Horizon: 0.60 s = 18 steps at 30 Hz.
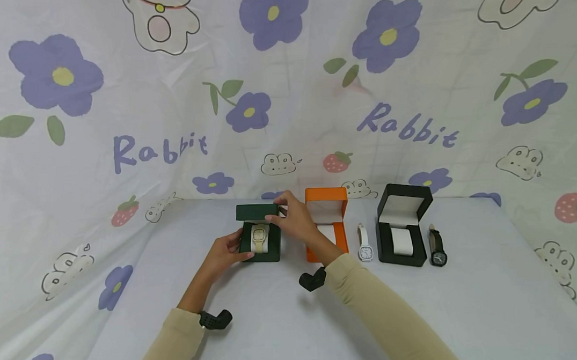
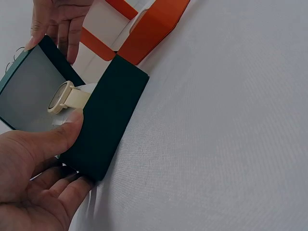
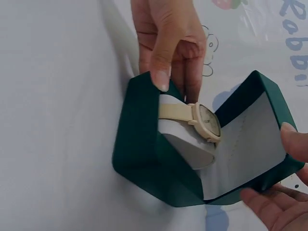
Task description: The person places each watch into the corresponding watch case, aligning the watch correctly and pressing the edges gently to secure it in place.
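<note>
A green watch box (image 1: 274,251) stands on the table with its lid (image 1: 250,212) partly raised. Inside, a cream-yellow wristwatch (image 1: 259,235) is wrapped round a white cushion (image 3: 187,149). My left hand (image 1: 225,251) grips the box's base from the left, thumb on the front edge and fingers along the side. At the lid's right end, my right hand (image 1: 297,217) pinches the edge between thumb and fingers. The right wrist view shows the watch face (image 3: 209,122) turned toward the lid's pale lining (image 3: 250,144).
Right of the green box stands an open orange watch box (image 1: 340,237), partly behind my right forearm. A white wristwatch (image 1: 365,252) lies between it and an open black watch box (image 1: 385,251) with a white cushion. Beyond lies a black wristwatch (image 1: 438,256). A printed cloth (image 1: 286,121) hangs behind.
</note>
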Each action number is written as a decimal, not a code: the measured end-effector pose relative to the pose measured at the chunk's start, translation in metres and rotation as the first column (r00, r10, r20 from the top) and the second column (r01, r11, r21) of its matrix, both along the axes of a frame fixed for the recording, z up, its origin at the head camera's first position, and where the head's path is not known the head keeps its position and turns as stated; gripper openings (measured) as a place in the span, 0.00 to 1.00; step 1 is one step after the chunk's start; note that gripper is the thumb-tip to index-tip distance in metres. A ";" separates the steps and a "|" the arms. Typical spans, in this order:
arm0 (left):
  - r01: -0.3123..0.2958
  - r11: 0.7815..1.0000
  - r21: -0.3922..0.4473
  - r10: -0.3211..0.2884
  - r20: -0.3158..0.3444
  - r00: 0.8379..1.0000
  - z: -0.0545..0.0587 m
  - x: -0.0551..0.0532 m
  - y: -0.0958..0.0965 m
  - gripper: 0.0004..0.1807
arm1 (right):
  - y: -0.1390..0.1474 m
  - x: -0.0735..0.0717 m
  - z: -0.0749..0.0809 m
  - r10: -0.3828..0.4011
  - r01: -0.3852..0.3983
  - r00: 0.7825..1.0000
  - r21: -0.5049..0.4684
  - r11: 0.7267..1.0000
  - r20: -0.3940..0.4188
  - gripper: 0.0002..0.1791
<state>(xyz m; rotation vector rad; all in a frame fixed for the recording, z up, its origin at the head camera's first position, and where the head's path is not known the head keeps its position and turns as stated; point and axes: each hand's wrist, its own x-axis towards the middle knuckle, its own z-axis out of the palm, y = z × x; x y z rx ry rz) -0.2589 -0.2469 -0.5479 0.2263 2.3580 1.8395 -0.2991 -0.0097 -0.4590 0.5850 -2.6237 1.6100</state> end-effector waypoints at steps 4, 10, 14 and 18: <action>-0.008 1.000 -0.004 0.008 0.011 1.000 0.000 0.001 -0.001 0.47 | 0.000 0.002 -0.003 0.006 -0.006 1.000 -0.022 1.000 -0.017 0.22; -0.024 1.000 -0.014 0.024 0.020 1.000 -0.001 0.001 -0.002 0.47 | 0.000 0.005 -0.007 0.021 -0.023 0.998 -0.028 0.999 -0.058 0.25; -0.031 0.999 -0.010 0.031 0.019 0.999 -0.001 0.001 -0.001 0.47 | -0.001 0.006 -0.011 0.018 -0.023 0.996 -0.057 0.998 -0.087 0.24; -0.040 0.999 -0.005 0.040 0.028 0.999 -0.002 0.000 -0.001 0.46 | -0.001 0.008 -0.018 0.001 -0.010 0.995 -0.089 0.996 -0.103 0.24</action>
